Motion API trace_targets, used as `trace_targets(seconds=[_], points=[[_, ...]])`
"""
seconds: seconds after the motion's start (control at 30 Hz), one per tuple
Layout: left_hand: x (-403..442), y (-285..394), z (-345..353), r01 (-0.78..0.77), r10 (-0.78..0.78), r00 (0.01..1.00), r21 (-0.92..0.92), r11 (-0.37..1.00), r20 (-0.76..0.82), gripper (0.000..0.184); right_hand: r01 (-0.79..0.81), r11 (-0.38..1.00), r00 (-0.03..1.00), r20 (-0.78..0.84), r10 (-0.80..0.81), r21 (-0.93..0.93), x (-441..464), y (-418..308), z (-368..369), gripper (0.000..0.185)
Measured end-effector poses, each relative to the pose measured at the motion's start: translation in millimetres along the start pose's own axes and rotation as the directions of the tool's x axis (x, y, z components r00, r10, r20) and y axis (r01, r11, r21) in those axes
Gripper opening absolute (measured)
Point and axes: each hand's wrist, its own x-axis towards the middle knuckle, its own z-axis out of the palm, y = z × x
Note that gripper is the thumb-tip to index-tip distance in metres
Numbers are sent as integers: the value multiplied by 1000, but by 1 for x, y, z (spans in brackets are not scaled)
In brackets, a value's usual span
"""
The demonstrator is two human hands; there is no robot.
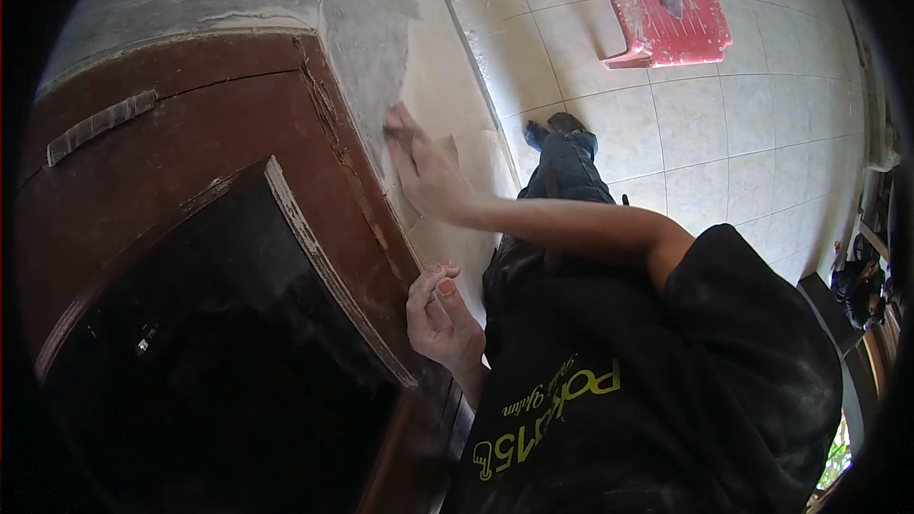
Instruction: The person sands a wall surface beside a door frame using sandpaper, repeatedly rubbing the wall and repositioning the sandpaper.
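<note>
My right hand [428, 171] reaches across to the wall [367, 48], fingers against it where grey plaster meets a cream area beside the brown frame. It is slightly blurred. A small dark patch shows between its fingers, and I cannot make out what it is. Lower down, my left hand [443, 319] is held near the frame's edge, palm turned up and fingers loosely curled. White dust coats its fingertips, and nothing shows in its palm. Close to both hands stands the brown wooden frame [238, 124] with a dark panel [219, 343]; its edge is chipped.
A red plastic chair [676, 33] smeared with white material stands on the tiled floor [705, 133], with a grey lump or tool on its seat. My shoes [552, 126] are close to the wall's foot. A person [860, 286] is at the far right.
</note>
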Motion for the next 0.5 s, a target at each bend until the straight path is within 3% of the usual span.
trace_targets(seconds=[0.03, 0.13, 0.23, 0.43, 0.5], points=[[0, -1, 1, -4, 4, 1000, -11, 1000, 1, 18, 92, 995, 996, -20, -92, -25, -9, -1, 1, 42], [2, -3, -2, -18, 18, 999, 17, 1000, 42, 12, 90, 996, 994, 55, -89, -5, -24, -8, -6, 42], [2, 0, 2, -19, 19, 1000, 6, 1000, 8, 18, -181, 980, 982, 73, 175, 85, 19, -10, -10, 43], [4, -4, 2, -43, 43, 999, 1, 999, 21, 13, 48, 999, 991, 128, -48, 2, -30, -19, -16, 40], [5, -3, 5, -37, 37, 999, -3, 999, -5, 16, -11, 998, 998, 61, 7, 62, -8, -9, -11, 40]])
